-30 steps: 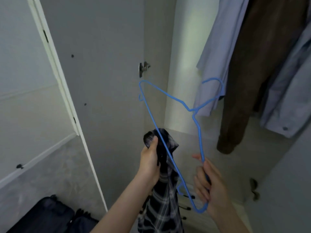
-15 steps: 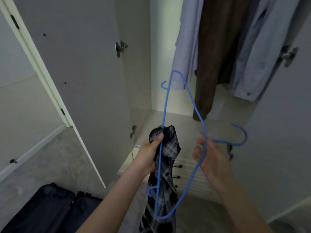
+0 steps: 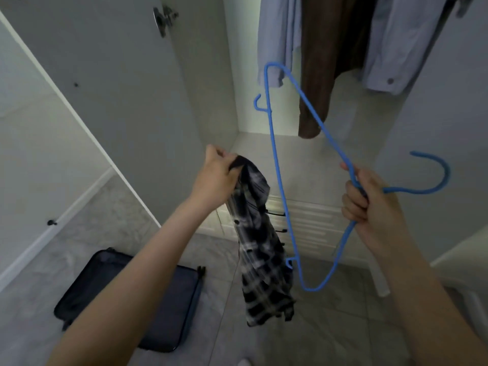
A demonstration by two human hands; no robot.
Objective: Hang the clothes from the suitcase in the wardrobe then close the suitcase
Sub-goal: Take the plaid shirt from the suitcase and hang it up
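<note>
Pinched in the left hand (image 3: 217,175), a plaid shirt (image 3: 260,241) is being dangled; a blue hanger (image 3: 280,180) is being gripped by the right hand (image 3: 369,204). Hanging clothes (image 3: 324,48) are being cropped above, and the suitcase (image 3: 169,299) is being partly hidden by the left arm.

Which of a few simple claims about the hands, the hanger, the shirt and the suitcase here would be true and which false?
1. The left hand grips the plaid shirt. True.
2. The blue hanger hangs on the wardrobe rail. False: the right hand holds it near its neck.
3. The shirt is already on the hanger. False: it dangles beside the hanger, not threaded on.
4. The dark suitcase lies on the floor. True.
5. The wardrobe holds no clothes. False: a brown garment and pale shirts hang inside.
</note>
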